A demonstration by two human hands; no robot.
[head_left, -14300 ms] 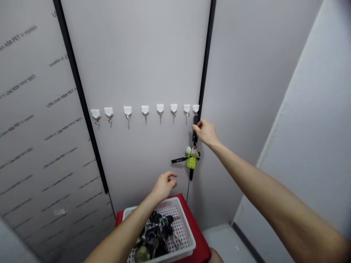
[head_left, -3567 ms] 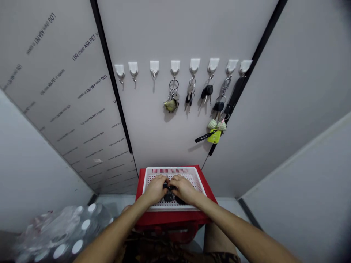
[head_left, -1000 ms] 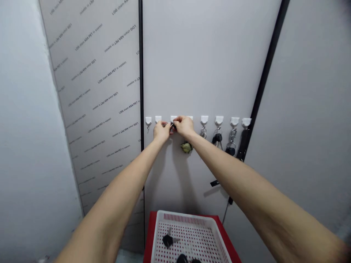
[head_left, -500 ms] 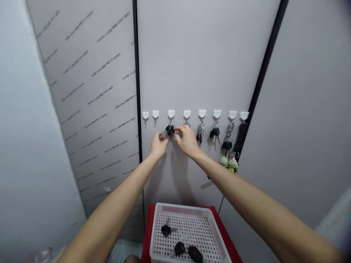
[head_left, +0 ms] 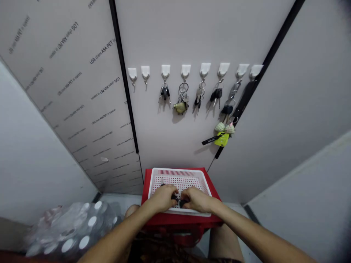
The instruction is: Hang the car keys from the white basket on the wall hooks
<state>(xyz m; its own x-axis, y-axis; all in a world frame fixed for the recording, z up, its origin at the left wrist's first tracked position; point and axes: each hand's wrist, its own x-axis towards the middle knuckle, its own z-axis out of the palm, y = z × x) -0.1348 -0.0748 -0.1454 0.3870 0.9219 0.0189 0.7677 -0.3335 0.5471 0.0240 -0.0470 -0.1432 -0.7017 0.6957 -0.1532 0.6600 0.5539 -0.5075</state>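
Both hands are down inside a white perforated plastic basket (head_left: 204, 182). Curled fingers of my left hand (head_left: 164, 198) close round a black-headed key (head_left: 174, 199) near the basket's front side. Beside it, my right hand (head_left: 196, 199) pinches a black key fob (head_left: 183, 203); whether the two are joined on one ring I cannot tell. Another key (head_left: 162, 181) lies mostly hidden behind my left hand, with its metal tip showing. On the wall above, a bunch of black keys (head_left: 165, 93) hangs from the third hook from the left.
White hooks (head_left: 185, 69) run in a row across the wall panel. Key rings with a gold animal charm (head_left: 180, 107) and a lime-green fob (head_left: 222, 139) hang there; the two leftmost hooks are bare. A red stool (head_left: 175, 220) supports the basket. Wrapped bottles (head_left: 82, 226) stand at lower left.
My hands have left the key bunch on the third hook and come down into the basket, taking hold of keys there. The view has tilted downward, and the gold charm is uncovered.
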